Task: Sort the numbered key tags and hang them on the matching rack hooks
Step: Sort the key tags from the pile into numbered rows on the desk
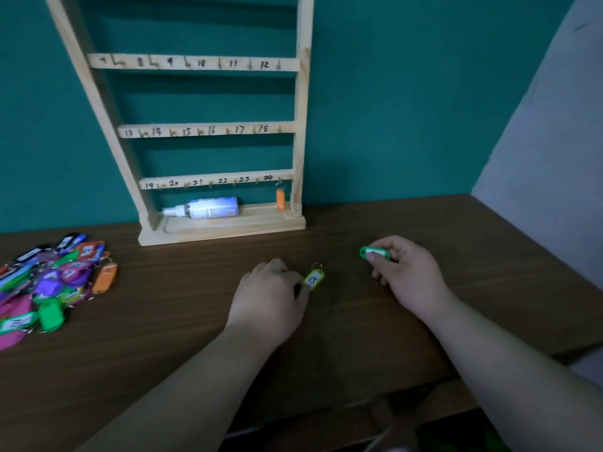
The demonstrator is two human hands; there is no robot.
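Tabletop fills the view, with the wooden rack upright at its back edge and the heap of coloured tags far left. Left hand pinches the lower end of the yellow tag marked 15, mid-table, while the right hand curls round a green tag, its number unreadable. A white bottle lies in the rack's base, and a lone orange tag dangles from hook 24.

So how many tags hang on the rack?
1: an orange tag on the hook by 24, bottom right. The rack is cut off above; more may hang there.
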